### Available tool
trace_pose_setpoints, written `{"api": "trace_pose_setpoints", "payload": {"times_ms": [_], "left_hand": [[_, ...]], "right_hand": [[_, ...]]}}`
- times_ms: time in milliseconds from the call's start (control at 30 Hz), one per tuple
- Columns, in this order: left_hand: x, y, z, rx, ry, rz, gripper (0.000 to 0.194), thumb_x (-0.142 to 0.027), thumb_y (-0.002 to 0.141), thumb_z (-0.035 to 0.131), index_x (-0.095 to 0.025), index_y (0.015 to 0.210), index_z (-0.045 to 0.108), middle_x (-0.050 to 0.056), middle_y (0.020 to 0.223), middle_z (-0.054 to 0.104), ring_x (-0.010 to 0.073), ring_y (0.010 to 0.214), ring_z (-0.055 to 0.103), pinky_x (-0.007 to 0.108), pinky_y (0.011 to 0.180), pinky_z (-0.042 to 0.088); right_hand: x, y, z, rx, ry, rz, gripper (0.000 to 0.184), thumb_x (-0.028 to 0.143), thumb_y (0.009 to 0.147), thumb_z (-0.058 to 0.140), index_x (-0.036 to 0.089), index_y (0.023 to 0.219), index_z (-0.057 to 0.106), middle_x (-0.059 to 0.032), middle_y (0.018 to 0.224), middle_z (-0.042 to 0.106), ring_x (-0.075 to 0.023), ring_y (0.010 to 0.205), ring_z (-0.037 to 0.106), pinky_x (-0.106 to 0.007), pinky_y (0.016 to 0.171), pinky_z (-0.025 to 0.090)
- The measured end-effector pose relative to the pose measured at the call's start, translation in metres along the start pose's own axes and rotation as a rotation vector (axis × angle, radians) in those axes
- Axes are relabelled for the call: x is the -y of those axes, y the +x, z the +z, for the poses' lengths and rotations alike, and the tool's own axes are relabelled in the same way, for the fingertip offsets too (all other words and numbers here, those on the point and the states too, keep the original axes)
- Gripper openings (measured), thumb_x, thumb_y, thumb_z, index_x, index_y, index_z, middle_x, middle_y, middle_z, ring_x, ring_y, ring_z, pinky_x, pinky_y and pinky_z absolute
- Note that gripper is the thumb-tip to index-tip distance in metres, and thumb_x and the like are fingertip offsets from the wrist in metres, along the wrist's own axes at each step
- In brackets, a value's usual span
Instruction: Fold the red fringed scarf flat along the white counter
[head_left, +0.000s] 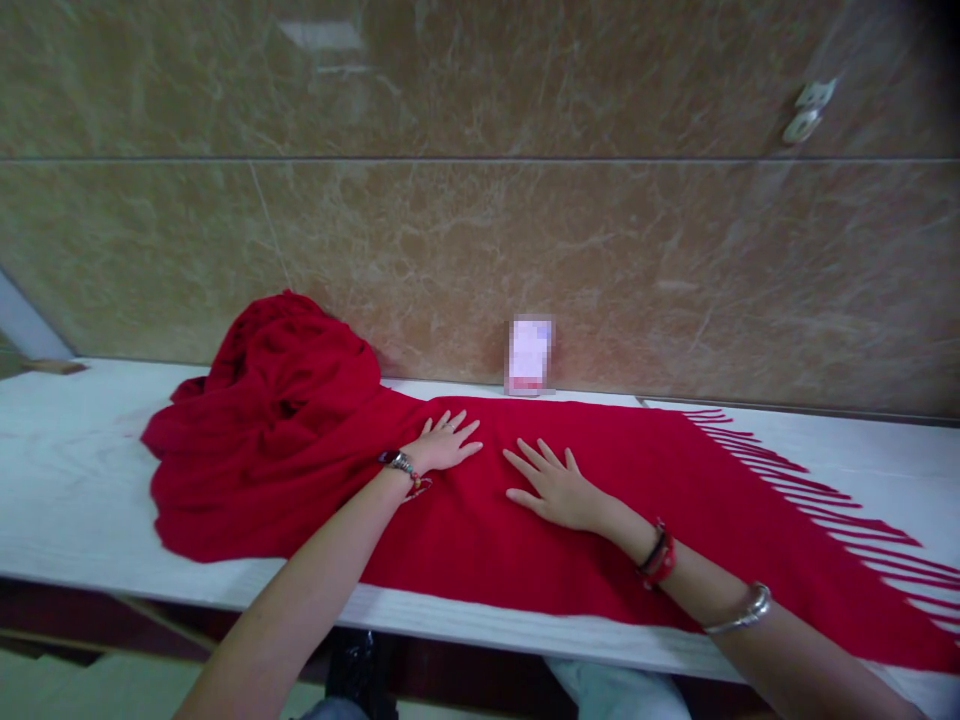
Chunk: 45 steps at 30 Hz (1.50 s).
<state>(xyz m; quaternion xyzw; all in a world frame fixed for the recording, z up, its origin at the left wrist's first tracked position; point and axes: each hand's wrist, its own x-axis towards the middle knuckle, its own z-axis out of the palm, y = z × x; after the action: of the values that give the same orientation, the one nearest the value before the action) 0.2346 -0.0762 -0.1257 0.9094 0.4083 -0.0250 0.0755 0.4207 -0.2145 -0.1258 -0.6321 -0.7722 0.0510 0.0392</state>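
A red fringed scarf (pixel 480 540) lies along the white board. Its left part is heaped in loose folds, while the right part is spread nearly flat, with its tassels fanned out at the far right. My left hand (pixel 442 443) rests on the cloth just right of the heap, fingers spread. Farther right, my right hand (pixel 559 487) lies palm down on the flat stretch, fingers also apart. Neither hand grips anything. Bracelets circle both wrists.
The white board (pixel 67 470) runs against a brown marble-patterned wall (pixel 450 250). A small blurred, phone-like rectangle (pixel 530 355) stands against the wall behind the scarf. A small white fixture (pixel 810 110) is on the wall at upper right. Below the board's front edge, my legs show.
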Motion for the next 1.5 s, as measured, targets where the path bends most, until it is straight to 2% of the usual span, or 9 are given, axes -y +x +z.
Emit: {"api": "trace_pose_setpoints", "payload": {"times_ms": [100, 267, 333, 467, 767, 967, 1133, 1267, 1500], "left_hand": [[0.003, 0.000, 0.002, 0.067, -0.028, 0.009, 0.063, -0.062, 0.084, 0.020, -0.030, 0.138, 0.017, 0.005, 0.147, 0.006, 0.0302, 0.133, 0.003, 0.054, 0.102, 0.010], [-0.006, -0.008, -0.003, -0.132, 0.020, 0.074, 0.059, -0.057, 0.086, 0.020, -0.027, 0.137, 0.022, 0.007, 0.147, 0.009, 0.0275, 0.133, 0.003, 0.049, 0.104, 0.008], [-0.012, -0.011, -0.004, -0.100, -0.010, 0.071, 0.064, -0.062, 0.084, 0.019, -0.027, 0.138, 0.019, 0.008, 0.147, 0.009, 0.0286, 0.133, 0.004, 0.050, 0.103, 0.010], [-0.018, -0.013, 0.000, 0.023, -0.015, 0.061, 0.077, -0.072, 0.076, 0.023, -0.027, 0.138, 0.019, 0.008, 0.147, 0.011, 0.0320, 0.133, 0.005, 0.052, 0.103, 0.010], [-0.010, -0.016, 0.010, -0.126, 0.040, 0.141, 0.063, -0.063, 0.083, 0.023, -0.029, 0.135, 0.026, 0.005, 0.145, 0.018, 0.0264, 0.133, 0.012, 0.047, 0.104, 0.013], [-0.011, -0.023, 0.008, -0.242, 0.066, 0.121, 0.051, -0.047, 0.089, 0.021, -0.026, 0.134, 0.030, 0.005, 0.145, 0.022, 0.0249, 0.132, 0.014, 0.047, 0.104, 0.013], [-0.004, -0.023, 0.011, -0.163, 0.088, 0.075, 0.052, -0.046, 0.088, 0.023, -0.025, 0.135, 0.028, 0.007, 0.144, 0.021, 0.0259, 0.132, 0.016, 0.049, 0.102, 0.017], [-0.001, -0.018, 0.013, -0.164, 0.096, 0.068, 0.052, -0.048, 0.088, 0.023, -0.027, 0.136, 0.028, 0.006, 0.145, 0.020, 0.0263, 0.132, 0.016, 0.049, 0.102, 0.018], [-0.004, -0.020, 0.010, -0.149, 0.093, 0.060, 0.053, -0.046, 0.087, 0.024, -0.027, 0.136, 0.025, 0.005, 0.145, 0.019, 0.0254, 0.132, 0.016, 0.048, 0.103, 0.017]], "right_hand": [[-0.001, 0.000, 0.003, 0.032, 0.002, -0.002, 0.069, 0.065, 0.081, 0.022, 0.027, 0.138, 0.020, -0.0077, 0.146, 0.015, -0.0366, 0.130, 0.009, -0.065, 0.096, 0.013], [-0.004, 0.004, 0.001, -0.058, -0.002, 0.047, 0.065, 0.061, 0.084, 0.022, 0.027, 0.139, 0.017, -0.0068, 0.147, 0.012, -0.0343, 0.131, 0.007, -0.066, 0.095, 0.014], [-0.006, 0.007, 0.001, -0.093, -0.020, 0.074, 0.064, 0.059, 0.085, 0.023, 0.026, 0.139, 0.017, -0.0069, 0.147, 0.012, -0.0336, 0.132, 0.006, -0.066, 0.095, 0.015], [-0.013, 0.009, 0.005, -0.039, -0.047, 0.083, 0.061, 0.058, 0.085, 0.022, 0.027, 0.138, 0.022, -0.0064, 0.145, 0.018, -0.0331, 0.131, 0.013, -0.065, 0.096, 0.017], [-0.043, 0.000, 0.005, -0.019, -0.127, 0.124, 0.052, 0.044, 0.090, 0.022, 0.026, 0.138, 0.021, -0.0068, 0.145, 0.018, -0.0319, 0.131, 0.015, -0.061, 0.096, 0.020], [-0.011, 0.028, -0.004, -0.096, -0.059, 0.096, 0.054, 0.044, 0.089, 0.021, 0.022, 0.139, 0.018, -0.0071, 0.146, 0.014, -0.0302, 0.132, 0.009, -0.060, 0.099, 0.017], [0.006, 0.042, 0.003, -0.033, -0.046, -0.001, 0.055, 0.047, 0.089, 0.019, 0.021, 0.139, 0.020, -0.0077, 0.145, 0.018, -0.0287, 0.132, 0.013, -0.059, 0.099, 0.017], [-0.031, 0.027, 0.006, -0.043, -0.127, 0.026, 0.053, 0.044, 0.090, 0.019, 0.022, 0.138, 0.022, -0.0074, 0.145, 0.020, -0.0277, 0.131, 0.016, -0.057, 0.099, 0.020], [-0.154, -0.033, -0.001, 0.020, -0.201, 0.364, 0.047, 0.036, 0.092, 0.019, 0.026, 0.138, 0.022, -0.0068, 0.145, 0.018, -0.0257, 0.132, 0.014, -0.055, 0.099, 0.022]]}}
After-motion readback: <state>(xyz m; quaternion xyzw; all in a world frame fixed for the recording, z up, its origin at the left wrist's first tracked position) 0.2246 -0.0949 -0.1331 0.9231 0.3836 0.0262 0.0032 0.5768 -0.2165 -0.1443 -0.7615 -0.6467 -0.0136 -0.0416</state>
